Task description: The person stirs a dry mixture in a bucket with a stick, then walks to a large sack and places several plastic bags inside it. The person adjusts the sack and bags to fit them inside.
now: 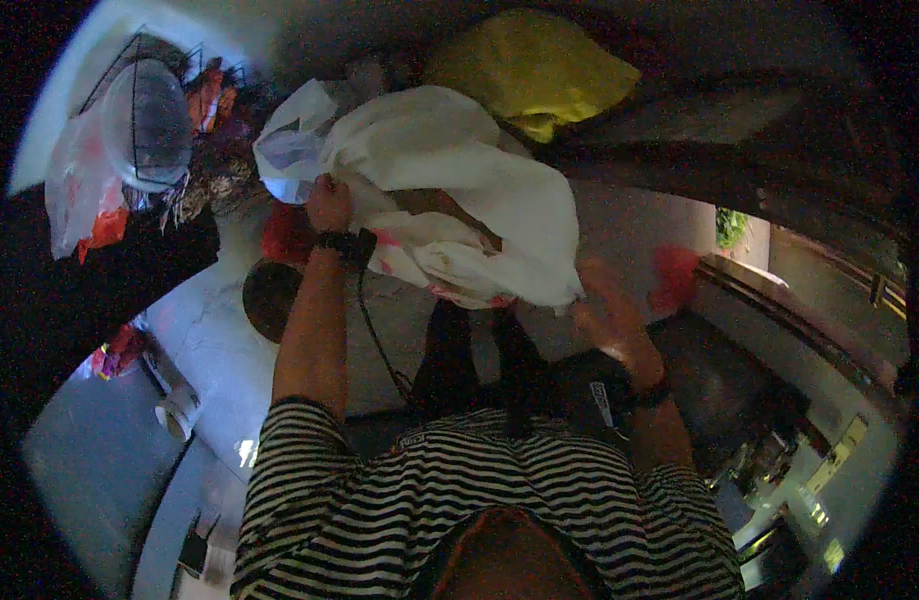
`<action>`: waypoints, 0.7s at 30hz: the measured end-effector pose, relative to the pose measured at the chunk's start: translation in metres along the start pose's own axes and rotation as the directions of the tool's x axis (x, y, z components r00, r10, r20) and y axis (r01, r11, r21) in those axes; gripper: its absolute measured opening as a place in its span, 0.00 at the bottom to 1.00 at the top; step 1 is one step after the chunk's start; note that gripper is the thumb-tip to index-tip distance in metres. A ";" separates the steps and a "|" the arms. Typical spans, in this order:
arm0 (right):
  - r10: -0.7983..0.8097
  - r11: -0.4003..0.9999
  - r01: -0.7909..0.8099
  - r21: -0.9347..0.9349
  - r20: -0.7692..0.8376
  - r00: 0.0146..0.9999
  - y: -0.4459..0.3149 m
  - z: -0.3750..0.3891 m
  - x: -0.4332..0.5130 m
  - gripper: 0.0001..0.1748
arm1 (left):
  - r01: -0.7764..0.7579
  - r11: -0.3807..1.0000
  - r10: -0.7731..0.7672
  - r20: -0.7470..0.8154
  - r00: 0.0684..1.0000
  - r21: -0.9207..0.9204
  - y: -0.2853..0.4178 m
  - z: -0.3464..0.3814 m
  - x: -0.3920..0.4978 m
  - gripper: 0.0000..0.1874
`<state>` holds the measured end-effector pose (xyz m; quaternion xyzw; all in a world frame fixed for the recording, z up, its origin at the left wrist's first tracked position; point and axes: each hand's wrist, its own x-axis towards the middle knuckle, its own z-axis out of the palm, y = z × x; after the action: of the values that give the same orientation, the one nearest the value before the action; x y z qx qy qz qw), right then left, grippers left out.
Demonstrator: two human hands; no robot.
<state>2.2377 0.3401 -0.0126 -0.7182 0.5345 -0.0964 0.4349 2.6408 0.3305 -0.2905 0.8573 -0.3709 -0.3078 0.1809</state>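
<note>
A large, crumpled white cloth or bag (519, 187) with some red or pink patches hangs in front of me, a dark gap opening in its folds. Bunched at its left side, the material is gripped by my left hand (330, 204), which has a dark band on the wrist. My right hand (613, 319) is at its lower right corner, blurred by motion. Whether those fingers pinch the edge or only touch it I cannot tell. Beside the left hand a smaller white and bluish piece (290, 146) sticks out; whether it belongs to the same material is unclear.
A yellow bag or cloth (534, 67) lies beyond. At the left are a wire rack (136, 112), a translucent round container (148, 124) and a plastic bag (80, 180). A dark round object (270, 300) and a red one (285, 231) sit low by my left arm. Something red (673, 277) is at right.
</note>
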 end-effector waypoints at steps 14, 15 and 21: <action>-0.176 0.902 0.250 0.352 -0.228 0.958 0.007 0.078 0.068 0.22 | -0.091 0.846 0.150 0.072 0.986 -0.525 0.034 -0.029 -0.122 0.17; -0.181 0.921 0.252 0.297 -0.249 0.952 0.006 0.100 0.073 0.21 | 0.099 0.726 0.012 0.157 0.987 -0.680 0.042 -0.028 -0.129 0.17; -0.203 0.842 0.207 0.498 -0.064 0.977 -0.029 0.138 0.082 0.14 | -0.223 0.810 0.353 0.148 0.924 -0.542 0.039 -0.014 -0.145 0.21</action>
<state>2.3743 0.3439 -0.1015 -0.6329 0.4129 -0.2810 0.5916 2.5516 0.4140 -0.2021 0.6666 -0.4206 -0.4661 0.4019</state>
